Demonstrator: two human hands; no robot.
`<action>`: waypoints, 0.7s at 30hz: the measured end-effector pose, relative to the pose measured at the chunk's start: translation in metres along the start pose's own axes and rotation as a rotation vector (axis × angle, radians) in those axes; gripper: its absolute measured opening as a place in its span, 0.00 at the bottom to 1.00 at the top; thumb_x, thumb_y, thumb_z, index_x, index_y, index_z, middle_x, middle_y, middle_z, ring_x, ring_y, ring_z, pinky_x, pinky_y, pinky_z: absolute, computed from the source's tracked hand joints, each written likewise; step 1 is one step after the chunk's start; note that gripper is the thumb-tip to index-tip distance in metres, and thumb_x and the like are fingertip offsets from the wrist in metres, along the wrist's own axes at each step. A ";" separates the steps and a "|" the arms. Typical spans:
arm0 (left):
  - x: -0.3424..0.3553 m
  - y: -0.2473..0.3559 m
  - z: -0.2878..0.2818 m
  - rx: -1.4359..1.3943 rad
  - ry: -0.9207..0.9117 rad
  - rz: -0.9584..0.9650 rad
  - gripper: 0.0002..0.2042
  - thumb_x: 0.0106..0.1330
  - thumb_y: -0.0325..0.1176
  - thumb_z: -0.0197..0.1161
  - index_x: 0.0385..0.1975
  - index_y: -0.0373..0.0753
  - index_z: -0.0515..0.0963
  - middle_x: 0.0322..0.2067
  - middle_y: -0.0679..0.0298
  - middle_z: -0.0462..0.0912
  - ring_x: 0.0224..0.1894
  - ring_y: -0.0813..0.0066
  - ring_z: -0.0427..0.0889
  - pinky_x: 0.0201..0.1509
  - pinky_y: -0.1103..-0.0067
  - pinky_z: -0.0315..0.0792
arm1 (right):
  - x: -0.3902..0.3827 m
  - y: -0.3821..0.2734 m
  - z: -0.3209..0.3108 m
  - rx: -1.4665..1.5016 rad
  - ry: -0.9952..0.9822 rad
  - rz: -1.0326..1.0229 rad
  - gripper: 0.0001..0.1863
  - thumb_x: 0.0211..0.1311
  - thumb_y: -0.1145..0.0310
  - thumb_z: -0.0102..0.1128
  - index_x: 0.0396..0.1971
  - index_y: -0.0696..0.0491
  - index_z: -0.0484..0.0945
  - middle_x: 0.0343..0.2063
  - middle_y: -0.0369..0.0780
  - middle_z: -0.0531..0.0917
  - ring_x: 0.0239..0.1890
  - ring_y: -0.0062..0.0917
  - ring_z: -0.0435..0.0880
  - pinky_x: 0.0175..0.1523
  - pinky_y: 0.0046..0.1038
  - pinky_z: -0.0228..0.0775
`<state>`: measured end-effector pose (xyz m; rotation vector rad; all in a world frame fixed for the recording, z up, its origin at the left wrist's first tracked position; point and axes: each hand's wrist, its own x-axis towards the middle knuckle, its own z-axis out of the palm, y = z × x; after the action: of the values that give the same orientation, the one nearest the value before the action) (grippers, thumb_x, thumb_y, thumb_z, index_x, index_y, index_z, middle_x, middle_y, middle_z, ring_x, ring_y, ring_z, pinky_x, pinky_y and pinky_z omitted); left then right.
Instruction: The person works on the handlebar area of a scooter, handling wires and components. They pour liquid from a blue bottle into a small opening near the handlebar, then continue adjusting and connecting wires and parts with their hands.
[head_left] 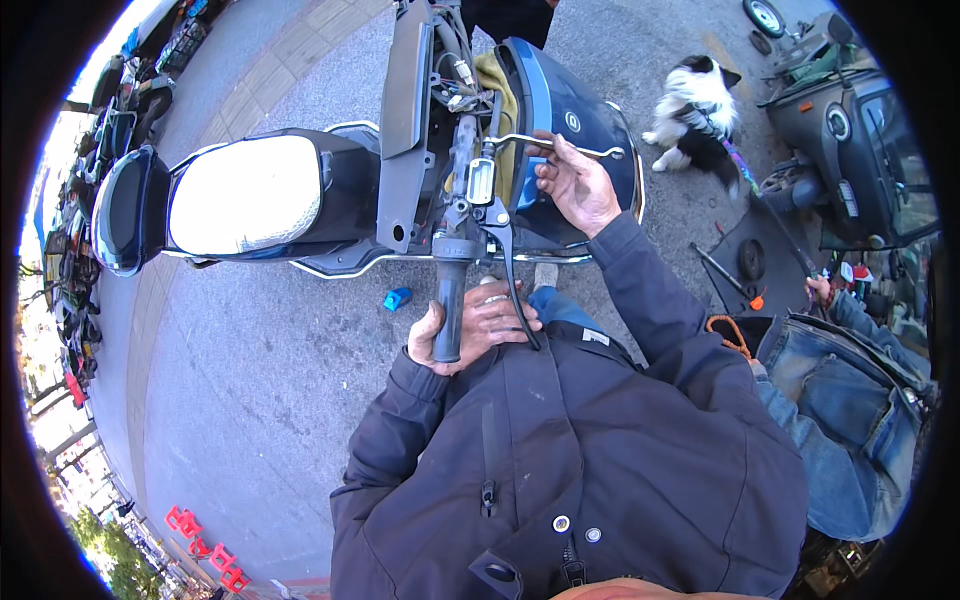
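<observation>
head view: your left hand (478, 325) is down near your chest, fingers curled shut around the black handlebar grip (449, 312), with the black brake lever (510, 275) running just beside your knuckles on the right. your right hand (577, 185) is farther out, fingers closed on a thin silver lever (560, 146) that sticks out sideways, its tip poking right past your fingers. both hands sit at the stripped handlebar of the scooter (400, 120), where bare cables (455, 85) and a yellow rag (497, 80) show behind the blue front panel (580, 115). the scooter's white-covered seat (245, 190) stretches off to the left. on the grey pavement (250, 380), a small blue object (397, 298) lies just left of the grip. far right, a black-and-white dog (695, 110) stands on a leash, and near right another person's hand (820, 290) in a denim sleeve holds that leash beside a dark vehicle (860, 140).
</observation>
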<state>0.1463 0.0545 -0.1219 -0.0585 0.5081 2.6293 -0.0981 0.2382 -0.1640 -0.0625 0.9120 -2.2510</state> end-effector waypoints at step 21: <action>-0.009 -0.001 0.005 0.050 0.032 -0.013 0.61 0.59 0.74 0.65 0.75 0.23 0.54 0.66 0.36 0.71 0.68 0.40 0.72 0.68 0.53 0.68 | 0.000 -0.064 0.112 -1.306 0.127 -0.336 0.19 0.79 0.59 0.58 0.47 0.61 0.88 0.31 0.40 0.89 0.29 0.19 0.88 0.36 0.22 0.80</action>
<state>0.1549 0.0536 -0.1167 -0.0874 0.5820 2.6048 -0.1036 0.2049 -0.0397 -0.6886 2.4093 -1.5349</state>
